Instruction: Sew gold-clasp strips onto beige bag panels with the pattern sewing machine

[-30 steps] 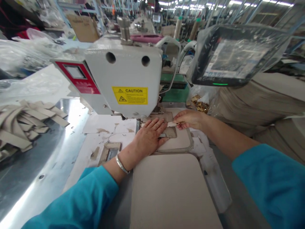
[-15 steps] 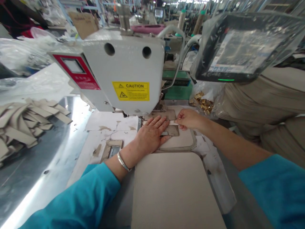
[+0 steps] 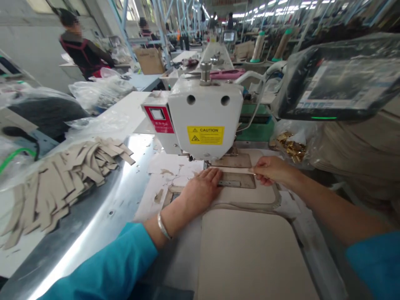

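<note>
My left hand (image 3: 204,185) lies flat below the head of a sewing machine (image 3: 206,112), fingers stretched over the left end of a narrow beige strip (image 3: 233,170). The strip runs across the slot of a brownish template plate (image 3: 245,181). My right hand (image 3: 270,170) pinches the strip's right end between thumb and fingertips. Beneath the plate is a beige panel with a rounded corner (image 3: 262,195). A larger beige panel (image 3: 250,254) lies nearer to me. The machine's needle area is partly hidden.
On the left, many beige strips (image 3: 71,175) lie heaped on the table. Gold metal pieces (image 3: 290,146) sit in a clear bag behind my right hand. A plastic-wrapped control screen (image 3: 340,87) hangs at upper right. A co-worker (image 3: 83,46) is at the back left.
My left hand has drawn back left along the strip, uncovering more of the template plate. My right hand keeps its pinch. The view has swung up and to the left.
</note>
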{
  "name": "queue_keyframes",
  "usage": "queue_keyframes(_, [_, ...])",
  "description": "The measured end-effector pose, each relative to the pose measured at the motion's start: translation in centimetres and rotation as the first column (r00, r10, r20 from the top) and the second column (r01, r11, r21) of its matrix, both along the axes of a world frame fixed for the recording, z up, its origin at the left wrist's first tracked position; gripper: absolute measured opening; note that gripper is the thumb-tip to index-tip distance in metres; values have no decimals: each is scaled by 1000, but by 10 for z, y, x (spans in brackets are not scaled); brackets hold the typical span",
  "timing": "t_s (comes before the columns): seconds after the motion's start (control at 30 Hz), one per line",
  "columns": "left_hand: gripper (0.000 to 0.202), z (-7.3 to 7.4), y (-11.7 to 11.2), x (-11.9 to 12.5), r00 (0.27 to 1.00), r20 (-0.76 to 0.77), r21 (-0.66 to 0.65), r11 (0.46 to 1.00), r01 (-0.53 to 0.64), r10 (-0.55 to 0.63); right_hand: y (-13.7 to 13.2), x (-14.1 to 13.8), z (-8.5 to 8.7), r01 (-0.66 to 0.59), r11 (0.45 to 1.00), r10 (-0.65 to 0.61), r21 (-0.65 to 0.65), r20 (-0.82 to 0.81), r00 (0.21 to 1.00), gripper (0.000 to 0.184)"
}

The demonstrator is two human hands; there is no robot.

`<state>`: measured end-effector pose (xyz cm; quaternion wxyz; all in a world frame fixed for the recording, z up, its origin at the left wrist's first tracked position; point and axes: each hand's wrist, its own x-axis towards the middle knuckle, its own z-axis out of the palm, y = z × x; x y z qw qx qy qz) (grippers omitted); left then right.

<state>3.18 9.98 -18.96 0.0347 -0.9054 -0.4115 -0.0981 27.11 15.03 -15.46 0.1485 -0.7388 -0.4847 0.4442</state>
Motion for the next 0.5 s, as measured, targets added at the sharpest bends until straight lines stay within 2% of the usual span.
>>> queue_keyframes(0.07, [47,1,-4,-12,999,-17,40,999,-26,27,-2,1,-1,-3,1000,3,18,-15,1000,20])
queue_keyframes(0.17, [38,3,-5,-12,997,-70,82,997,-9,15,-5,0,1,-10,1000,11,30,-34,999,19])
queue_keyframes(0.33, [29,4,-1,-9,988,-139,134,988,81,-62,-2,-4,11,-46,997,46,-67,-12,999,21])
queue_keyframes(0.5, [28,5,-2,-10,990,-128,134,988,76,-59,2,0,16,-65,992,66,-111,13,998,23])
